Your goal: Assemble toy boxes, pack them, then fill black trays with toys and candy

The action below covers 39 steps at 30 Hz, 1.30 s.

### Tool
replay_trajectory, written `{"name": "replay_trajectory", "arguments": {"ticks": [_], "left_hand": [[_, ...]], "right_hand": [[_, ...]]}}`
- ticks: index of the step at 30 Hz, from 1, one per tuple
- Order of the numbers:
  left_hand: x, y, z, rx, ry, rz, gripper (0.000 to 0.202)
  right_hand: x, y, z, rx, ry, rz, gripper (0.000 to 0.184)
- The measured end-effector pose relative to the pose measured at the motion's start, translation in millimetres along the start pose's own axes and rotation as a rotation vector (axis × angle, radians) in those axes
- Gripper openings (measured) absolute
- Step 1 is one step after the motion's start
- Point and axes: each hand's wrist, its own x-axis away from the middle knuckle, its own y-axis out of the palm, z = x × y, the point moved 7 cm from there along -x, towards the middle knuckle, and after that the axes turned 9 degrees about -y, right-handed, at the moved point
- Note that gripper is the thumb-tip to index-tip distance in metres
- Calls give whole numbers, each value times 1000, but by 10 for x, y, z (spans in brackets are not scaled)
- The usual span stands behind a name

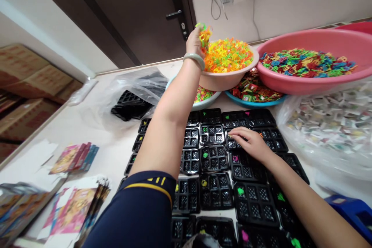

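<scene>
My left hand (196, 42) is raised over the rim of a pink bowl (223, 79) heaped with small orange, yellow and green plastic pieces, and its fingers are closed on a bunch of those pieces (204, 35). A pale bangle sits on that wrist. My right hand (250, 143) rests low on the black compartment trays (216, 180) that cover the table, fingers curled and pointing left, with something small and orange pinched in them. Several tray cells hold a single coloured piece.
A large pink basin (314, 75) of mixed coloured pieces stands at the right, with a blue dish (255, 99) of small packets under it. Clear bags hold spare trays (130, 102) and packets (331, 124). Printed cards (74, 159) lie left; cardboard boxes (26, 85) stand beyond the table edge.
</scene>
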Motion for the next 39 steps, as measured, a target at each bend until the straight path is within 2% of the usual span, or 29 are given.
{"name": "replay_trajectory", "arguments": {"ticks": [2, 5, 7, 9, 12, 16, 19, 22, 27, 30, 33, 36, 39], "left_hand": [[265, 96, 6, 102, -30, -106, 32], [888, 270, -146, 135, -38, -212, 39], [1363, 422, -449, 133, -132, -278, 36], [1814, 582, -860, 179, -277, -340, 27], [2311, 713, -1439, 313, -382, -313, 12], [2682, 761, -2088, 460, -523, -276, 4], [2830, 768, -2398, 549, -650, -296, 9], [2880, 772, -2502, 616, -710, -313, 8], [2799, 671, -2403, 624, -713, -315, 7], [2731, 489, -2294, 607, -695, -325, 9], [2703, 237, -2208, 589, -690, -315, 9], [2726, -9, -2161, 571, -705, -271, 9], [2790, -189, -2157, 549, -740, -203, 8]], "right_hand": [[-49, -94, -41, -78, 59, 107, 19], [-67, -228, -60, -346, 226, 329, 27], [-50, -236, -79, -585, 314, 423, 37], [-3, -206, -99, -759, 363, 465, 39], [230, -162, -17, -829, 468, 551, 39], [774, -106, 198, -809, 661, 678, 38], [1089, -63, 294, -867, 766, 691, 38], [1212, -50, 333, -940, 809, 680, 38], [1130, -92, 385, -980, 809, 633, 38], [1056, -168, 424, -990, 809, 580, 35], [1075, -276, 467, -925, 871, 528, 34], [1113, -400, 504, -785, 896, 488, 35], [1042, -445, 559, -706, 841, 412, 36]]}}
